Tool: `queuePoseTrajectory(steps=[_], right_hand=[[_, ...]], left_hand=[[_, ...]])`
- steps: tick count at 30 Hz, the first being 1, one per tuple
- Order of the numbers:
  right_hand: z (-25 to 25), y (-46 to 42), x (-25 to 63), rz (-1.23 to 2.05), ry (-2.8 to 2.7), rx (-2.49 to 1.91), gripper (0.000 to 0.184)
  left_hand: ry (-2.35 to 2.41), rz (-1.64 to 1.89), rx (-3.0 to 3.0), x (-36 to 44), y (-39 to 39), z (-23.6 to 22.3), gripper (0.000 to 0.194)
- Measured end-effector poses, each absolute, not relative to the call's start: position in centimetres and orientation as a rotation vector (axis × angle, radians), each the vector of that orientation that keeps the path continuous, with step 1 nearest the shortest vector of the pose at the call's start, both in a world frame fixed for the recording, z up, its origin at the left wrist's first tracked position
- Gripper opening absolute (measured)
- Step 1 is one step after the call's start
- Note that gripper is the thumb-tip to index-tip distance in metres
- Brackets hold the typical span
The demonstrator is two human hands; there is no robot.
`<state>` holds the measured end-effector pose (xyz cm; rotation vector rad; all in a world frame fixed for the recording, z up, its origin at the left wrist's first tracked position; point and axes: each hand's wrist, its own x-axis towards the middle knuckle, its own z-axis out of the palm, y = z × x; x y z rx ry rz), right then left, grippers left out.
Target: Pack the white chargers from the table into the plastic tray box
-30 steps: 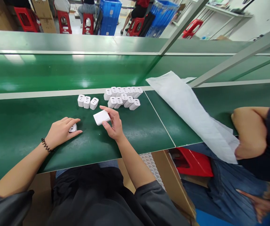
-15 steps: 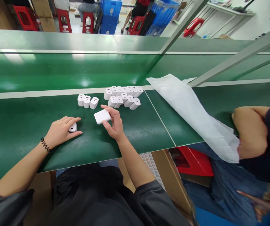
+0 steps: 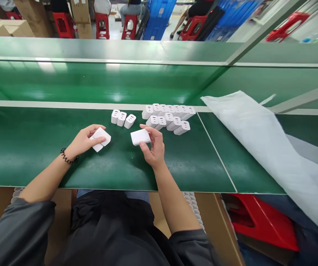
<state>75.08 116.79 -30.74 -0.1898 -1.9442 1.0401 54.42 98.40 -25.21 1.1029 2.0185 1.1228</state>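
Note:
My left hand (image 3: 85,141) is closed around a white charger block (image 3: 103,136), thumb across its face, just above the green work surface (image 3: 114,168). Part of that block lies behind the thumb. Between the thumb and fingers of my right hand (image 3: 153,147) is another white charger (image 3: 140,137), its plain broad side facing up. Beyond my hands, three white chargers (image 3: 122,119) stand in a short row with their port ends up. Right of these, several more chargers (image 3: 168,119) stand close together in two rough rows.
A white foam sheet (image 3: 261,136) hangs across the bench on the right. A metal post (image 3: 264,31) slants up beside it. Below the bench edge are a red stool (image 3: 269,221) and a cardboard box (image 3: 216,218). Blue crates (image 3: 159,18) and seated people are across the line.
My left hand has raised its charger off the surface and turned it. My right hand keeps hold of its charger. The view has swung left, leaving the neighbour's arm out of sight.

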Motion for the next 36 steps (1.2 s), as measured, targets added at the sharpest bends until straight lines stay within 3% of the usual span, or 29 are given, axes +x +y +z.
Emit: queuePoseTrajectory(steps=[4,8,16,36], right_hand=[[-30.5,116.8,75.1,1.01,-1.985,-0.18,0.038],[-30.0,116.0,74.7,0.996,-2.245,0.034,0.034],[-30.3,114.1,73.8,1.134,-2.512,0.138,0.048],[-30.5,114.5,74.0,1.281,-2.428,0.042,0.045]], left_hand=[[2.037,1.139,1.06,54.9,98.4,-25.0,0.062],[2.39,0.856,1.395,55.9,98.1,-25.4,0.058],[2.587,0.449,1.514,56.9,97.7,-24.9,0.057],[2.548,0.26,1.791,56.5,98.0,-26.9,0.055]])
